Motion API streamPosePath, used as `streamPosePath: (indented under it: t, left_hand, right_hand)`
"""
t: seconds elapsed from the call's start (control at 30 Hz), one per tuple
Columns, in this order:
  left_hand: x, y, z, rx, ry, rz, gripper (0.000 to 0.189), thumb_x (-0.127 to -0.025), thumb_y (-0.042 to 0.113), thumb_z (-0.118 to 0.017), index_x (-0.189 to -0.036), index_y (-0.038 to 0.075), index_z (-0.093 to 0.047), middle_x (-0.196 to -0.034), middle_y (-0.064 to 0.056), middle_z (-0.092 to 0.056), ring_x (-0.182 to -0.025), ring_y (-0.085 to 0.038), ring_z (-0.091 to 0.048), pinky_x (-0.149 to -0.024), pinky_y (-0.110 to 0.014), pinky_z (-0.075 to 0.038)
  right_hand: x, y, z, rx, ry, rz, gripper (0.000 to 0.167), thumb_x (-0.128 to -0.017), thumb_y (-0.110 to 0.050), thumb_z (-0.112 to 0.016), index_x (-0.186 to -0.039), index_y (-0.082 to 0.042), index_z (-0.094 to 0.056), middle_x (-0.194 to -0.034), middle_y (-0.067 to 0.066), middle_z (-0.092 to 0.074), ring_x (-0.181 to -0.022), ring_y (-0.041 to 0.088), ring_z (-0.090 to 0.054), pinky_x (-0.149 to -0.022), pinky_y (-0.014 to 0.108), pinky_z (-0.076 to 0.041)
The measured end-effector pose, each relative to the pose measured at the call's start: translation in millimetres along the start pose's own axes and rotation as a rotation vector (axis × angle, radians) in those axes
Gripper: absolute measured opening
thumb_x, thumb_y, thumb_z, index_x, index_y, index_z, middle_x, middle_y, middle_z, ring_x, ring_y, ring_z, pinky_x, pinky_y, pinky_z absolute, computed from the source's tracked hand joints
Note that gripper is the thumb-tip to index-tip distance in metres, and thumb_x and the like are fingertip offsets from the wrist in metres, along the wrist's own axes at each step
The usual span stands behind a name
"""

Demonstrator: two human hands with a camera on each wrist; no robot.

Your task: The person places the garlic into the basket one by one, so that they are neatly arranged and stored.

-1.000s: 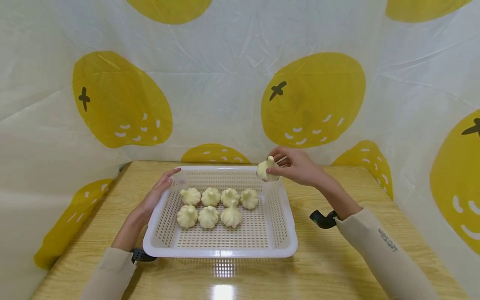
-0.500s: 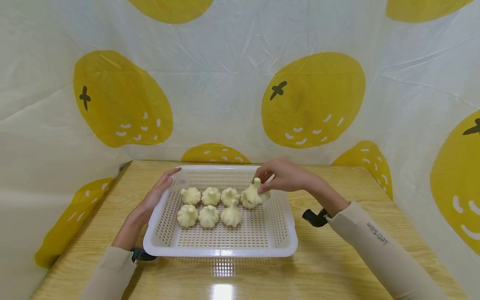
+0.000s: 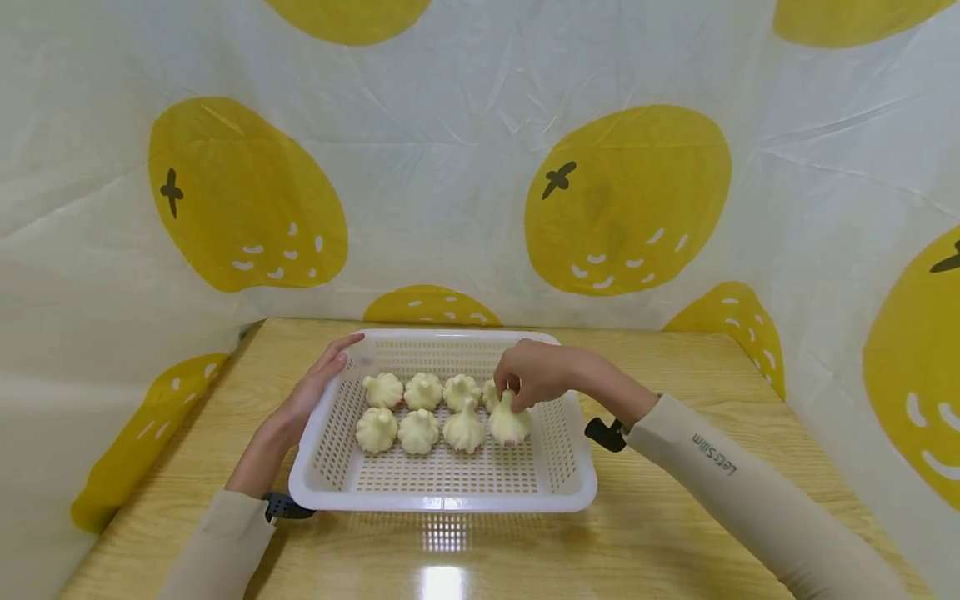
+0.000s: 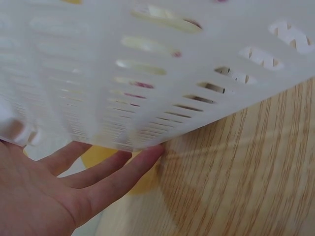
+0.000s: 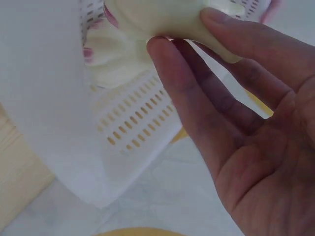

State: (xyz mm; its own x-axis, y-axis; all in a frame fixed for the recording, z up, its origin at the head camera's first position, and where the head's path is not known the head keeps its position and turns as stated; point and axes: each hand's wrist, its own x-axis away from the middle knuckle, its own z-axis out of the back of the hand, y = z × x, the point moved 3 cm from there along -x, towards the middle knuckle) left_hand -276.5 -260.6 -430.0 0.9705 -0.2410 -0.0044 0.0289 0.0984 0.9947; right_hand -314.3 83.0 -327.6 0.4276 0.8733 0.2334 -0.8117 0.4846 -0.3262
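In the head view, a white perforated plastic basket holds two rows of pale garlic bulbs. My right hand pinches the stem of one garlic bulb at the right end of the front row. Whether that bulb touches the basket floor I cannot tell. Behind it, another bulb is partly hidden by the hand. The right wrist view has thumb and fingertips on this bulb's neck. My left hand grips the basket's left rim, with its fingers against the outside.
A wooden table lies under the basket. White cloth printed with large yellow fruit hangs behind and at the sides. A dark wrist strap sits on the right wrist, another on the left.
My right hand has carried the garlic bulb from above the basket's far right corner, leftward and down, to the right end of the front row. The left hand stays on the rim.
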Motion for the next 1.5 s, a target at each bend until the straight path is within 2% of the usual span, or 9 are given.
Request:
streamPosePath:
  t: [0.07,0.27,0.53,0.67,0.8,0.97,1.27,1.37,1.5]
  left_hand:
    - [0.3,-0.8,-0.9,0.002,-0.002,0.004,0.055,-0.114,0.043,-0.022,-0.166,0.028,-0.013,-0.164,-0.024,-0.025,-0.13,-0.025,-0.051,-0.101,-0.047,-0.049]
    - [0.4,-3.8,-4.1,0.019,-0.016,-0.004,0.055,-0.114,0.043,-0.022,-0.166,0.027,-0.013,-0.161,-0.026,-0.028,-0.125,-0.02,-0.055,-0.098,-0.044,-0.051]
    - [0.2,-3.5,-6.9,0.025,-0.012,-0.01,0.055,-0.114,0.042,-0.022,-0.166,0.026,-0.012,-0.161,-0.027,-0.026,-0.124,-0.019,-0.055,-0.098,-0.043,-0.051]
    - [-1.9,-4.4,-9.5,0.04,-0.021,-0.007,0.055,-0.114,0.041,-0.022,-0.166,0.026,-0.011,-0.162,-0.027,-0.025,-0.124,-0.019,-0.055,-0.098,-0.043,-0.051]
    - [-3.7,-4.5,-11.0,0.038,-0.022,-0.011,0.055,-0.114,0.042,-0.022,-0.166,0.026,-0.011,-0.162,-0.026,-0.025,-0.126,-0.021,-0.054,-0.099,-0.044,-0.051]
    - [-5.7,-3.9,-13.4,0.038,-0.026,-0.009,0.055,-0.114,0.043,-0.022,-0.166,0.028,-0.013,-0.162,-0.026,-0.027,-0.126,-0.022,-0.054,-0.099,-0.046,-0.051]
    - [-6.9,-4.1,-14.2,0.032,-0.025,-0.007,0.056,-0.114,0.044,-0.022,-0.166,0.027,-0.012,-0.163,-0.025,-0.026,-0.129,-0.025,-0.052,-0.101,-0.048,-0.049]
    - [-3.8,-5.1,-13.6,0.024,-0.016,0.004,0.057,-0.114,0.045,-0.022,-0.167,0.027,-0.01,-0.164,-0.025,-0.025,-0.135,-0.033,-0.048,-0.102,-0.048,-0.048]
    - [0.7,-7.4,-14.1,0.034,-0.019,0.034,0.059,-0.114,0.046,-0.022,-0.167,0.032,-0.002,-0.171,-0.021,-0.014,-0.149,-0.045,-0.03,-0.112,-0.058,-0.039]
  right_hand:
    - [-4.3,-1,-6,0.003,-0.043,-0.056,0.015,-0.087,-0.003,-0.076,-0.1,-0.01,-0.078,-0.076,0.0,-0.071,-0.061,0.006,-0.056,-0.065,0.024,-0.049]
    - [-11.0,-3,-21,-0.012,-0.146,-0.224,0.018,-0.088,0.002,-0.073,-0.096,-0.013,-0.075,-0.07,0.007,-0.073,-0.056,0.014,-0.063,-0.059,0.025,-0.048]
    - [-15.4,1,-25,0.018,-0.191,-0.279,0.026,-0.086,0.009,-0.063,-0.093,-0.014,-0.072,-0.074,0.012,-0.075,-0.053,0.011,-0.054,-0.05,0.023,-0.039]
    - [-14.6,4,-25,0.001,-0.193,-0.304,0.022,-0.089,0.007,-0.066,-0.094,-0.014,-0.072,-0.074,0.009,-0.072,-0.055,0.012,-0.054,-0.052,0.023,-0.041]
    - [-13.6,6,-24,0.011,-0.19,-0.302,0.02,-0.092,0.003,-0.067,-0.099,-0.014,-0.074,-0.075,0.001,-0.065,-0.059,0.012,-0.056,-0.057,0.025,-0.044]
    - [-10.8,8,-25,0.041,-0.189,-0.288,0.019,-0.093,-0.001,-0.069,-0.104,-0.015,-0.074,-0.078,-0.001,-0.067,-0.063,0.012,-0.058,-0.064,0.028,-0.046]
    - [-0.2,10,-18,0.071,-0.169,-0.224,0.027,-0.09,-0.012,-0.079,-0.116,-0.012,-0.072,-0.103,0.001,-0.072,-0.081,0.012,-0.063,-0.072,0.029,-0.052]
    - [9.4,15,-14,0.035,-0.102,-0.155,0.026,-0.093,-0.017,-0.078,-0.118,-0.011,-0.072,-0.102,0.002,-0.073,-0.085,0.011,-0.065,-0.075,0.029,-0.054]
    - [33.9,32,-2,-0.065,0.072,-0.092,0.02,-0.099,-0.019,-0.07,-0.116,-0.01,-0.072,-0.103,0.001,-0.075,-0.091,0.013,-0.069,-0.081,0.033,-0.056]
